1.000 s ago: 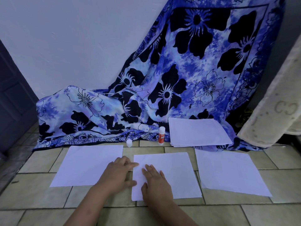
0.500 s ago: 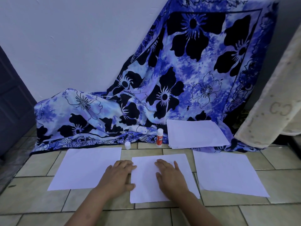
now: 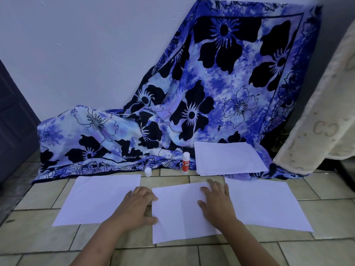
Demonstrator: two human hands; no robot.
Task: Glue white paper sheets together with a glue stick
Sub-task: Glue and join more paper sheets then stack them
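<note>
On floor point(image 3: 38, 244), my left grip point(image 3: 137, 205), right grip point(image 3: 216, 204) lie flat, open, touching sheet point(image 3: 178, 212): likely light, floppy; best lifted by edge.

Home, tiled floor point(image 3: 48, 244), draped floral cloth point(image 3: 230, 89)

Three white sheets point(image 3: 178, 212) lie flat in a row on the tiled floor, a paper stack point(image 3: 228, 159) behind, the uncapped glue stick point(image 3: 186, 163) upright beside its cap point(image 3: 148, 172).

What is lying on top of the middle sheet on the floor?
The right hand lies flat on the middle sheet; the left hand touches its left edge. Whether a second sheet lies beneath is hidden.
</note>
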